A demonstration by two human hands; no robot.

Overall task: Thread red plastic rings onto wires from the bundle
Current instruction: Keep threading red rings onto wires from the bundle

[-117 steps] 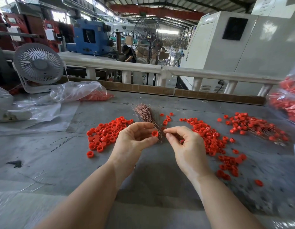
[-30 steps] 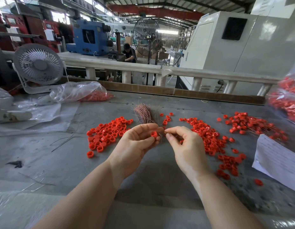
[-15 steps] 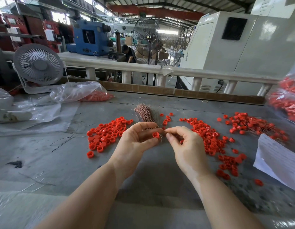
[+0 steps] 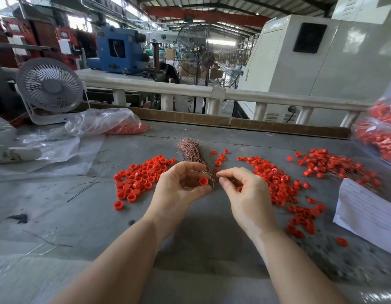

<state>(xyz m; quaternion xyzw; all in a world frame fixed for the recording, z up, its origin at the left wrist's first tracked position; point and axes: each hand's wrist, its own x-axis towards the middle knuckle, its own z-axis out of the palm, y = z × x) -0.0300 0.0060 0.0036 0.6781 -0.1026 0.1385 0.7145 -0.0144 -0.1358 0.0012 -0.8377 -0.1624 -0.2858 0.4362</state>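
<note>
Task is mid-run. Left hand (image 4: 179,187) pinches one small red plastic ring (image 4: 203,181) between thumb and fingertips, and its curled fingers also seem to hold the bundle of thin copper-coloured wires (image 4: 191,150), which fans up and away from the hand over the grey worktop (image 4: 201,242). Right hand (image 4: 245,194) has thumb and forefinger closed in a tight pinch just beside the ring, apparently on a single wire end; the wire itself is too thin to make out clearly.

Done so far, as a judgement: the heap of red rings with fine wires through them (image 4: 334,167) at far right looks like finished pieces. The spread of red rings right of the hands (image 4: 275,183) also shows a few wire strands, so part of it may be threaded too.

Left to do: the loose pile of unthreaded red rings (image 4: 139,176) on the left, the clear plastic bag of red rings (image 4: 115,125) behind it, plus another bag of red parts (image 4: 380,132) cut off at the right edge. Most of the wire bundle looks unused.

Hard to tell: whether the wire tip is already inside the held ring, since the fingers cover that spot. The white paper sheet (image 4: 370,213) at right is cropped, print unreadable.
</note>
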